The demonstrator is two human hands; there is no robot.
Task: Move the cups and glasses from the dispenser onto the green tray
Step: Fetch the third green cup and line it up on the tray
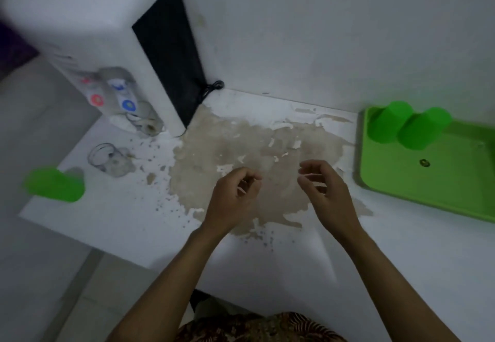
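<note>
Two bare hands over the middle of a white table [120, 221], above a large brownish patch [241, 159] where the surface has peeled. Left hand [233, 199] with fingers loosely curled inward, gripping nothing; right hand [325, 191] likewise half-curled, fingers apart, empty. Both well clear of every cup and glass. White water dispenser [88, 20] far to the upper left of the left hand, with a red tap [97, 99] and a blue tap [129, 105] on its front. One clear glass [146, 123] below the taps on the dispenser's drip ledge, blurred. Second clear glass [111, 159] just in front of it on the table, well left of the left hand. Green cup [55, 185] near the table's left edge, further left again, smeared by motion blur, so upright or tilted cannot be told. Green tray [428, 181] at the right edge of the table, to the right of the right hand and apart from it. Two green cups on the tray's far left corner, touching side by side: nearer-left tray cup [385, 124] and right tray cup [420, 130], seemingly mouth down. Small dark round mark [424, 163] on the bare tray floor. Black cord [213, 87] coiled at the dispenser's rear corner by the wall. Patterned brown clothing [254, 328] at the bottom edge.
</note>
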